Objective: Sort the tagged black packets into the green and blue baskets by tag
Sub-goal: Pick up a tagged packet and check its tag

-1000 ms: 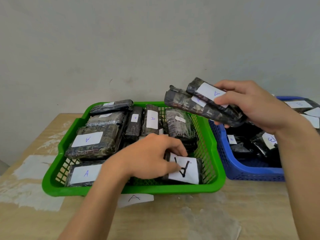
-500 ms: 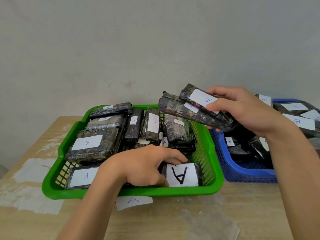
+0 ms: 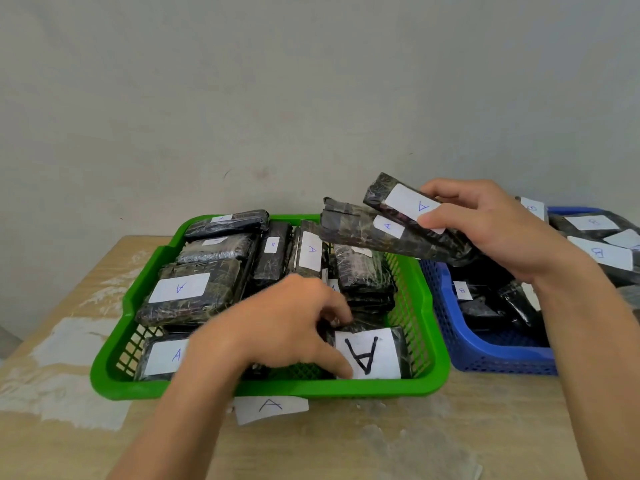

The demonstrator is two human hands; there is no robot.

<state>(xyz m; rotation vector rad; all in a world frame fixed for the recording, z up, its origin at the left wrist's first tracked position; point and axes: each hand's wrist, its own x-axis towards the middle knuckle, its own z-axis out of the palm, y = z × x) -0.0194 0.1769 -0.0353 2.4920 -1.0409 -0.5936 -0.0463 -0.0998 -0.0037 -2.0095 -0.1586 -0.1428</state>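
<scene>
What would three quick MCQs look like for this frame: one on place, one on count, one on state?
1. Where is the packet with the large black A tag?
A. front right corner of the green basket
B. in the blue basket
C. on the table

2. How many packets does the right hand hold?
A. none
B. two
C. five

3. What is the left hand doing?
A. resting on the table
B. lifted above the wall line
C. reaching down into the green basket

Answers:
1 A, it lies against the basket's front wall at the right end.
2 B, two A-tagged packets fan out from the grip.
3 C, the fingers curl among packets beside the large tag.
</scene>
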